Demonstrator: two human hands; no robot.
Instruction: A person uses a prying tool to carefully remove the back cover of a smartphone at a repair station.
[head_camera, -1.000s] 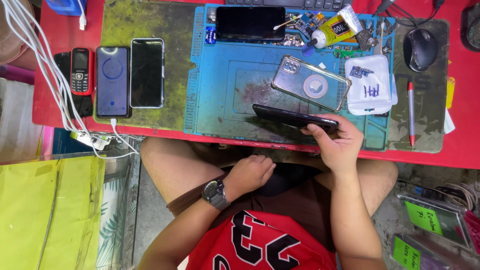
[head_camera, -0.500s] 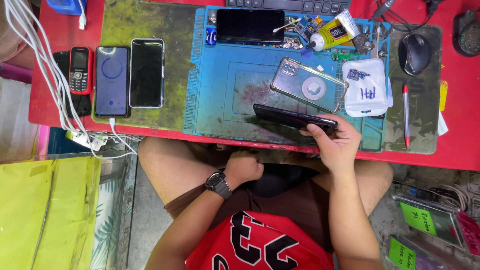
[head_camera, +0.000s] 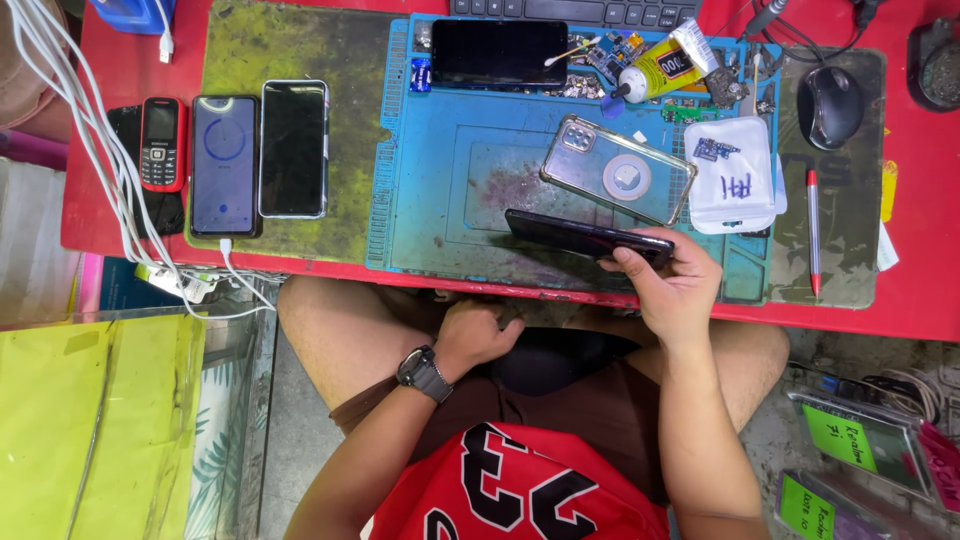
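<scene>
Head view, looking straight down on a seated person at a red tabletop (head_camera: 900, 300). The right hand (head_camera: 672, 285) holds a dark smartphone (head_camera: 580, 236) by its right end, thumb and fingers pinching the edges; the phone is tilted on edge just above the near part of the blue work mat (head_camera: 450, 160). The grip of the right hand is thus closed on the phone. The left hand (head_camera: 476, 334) lies below the near edge of the tabletop, over the lap, fingers curled together; whether it holds anything cannot be told. A dark wristwatch (head_camera: 424, 372) sits on the left wrist.

On the mat, just far of the held phone, lies a clear phone case (head_camera: 618, 170) with a round ring at its centre. To its right rests a small white bag (head_camera: 735, 175) with tiny parts on it. At the far edge of the mat lie a second dark phone (head_camera: 499, 52), screen up, and a yellow glue tube (head_camera: 662, 66) among small loose components.

Left of the blue mat, on a worn green mat (head_camera: 280, 40), two smartphones lie side by side: one with a lit screen (head_camera: 224, 165) and one with a dark screen (head_camera: 294, 149). Further left is a small red keypad phone (head_camera: 161, 144), beside white cables (head_camera: 85, 130). On the right of the tabletop lie a computer mouse (head_camera: 828, 106) and a red pen (head_camera: 812, 232).
</scene>
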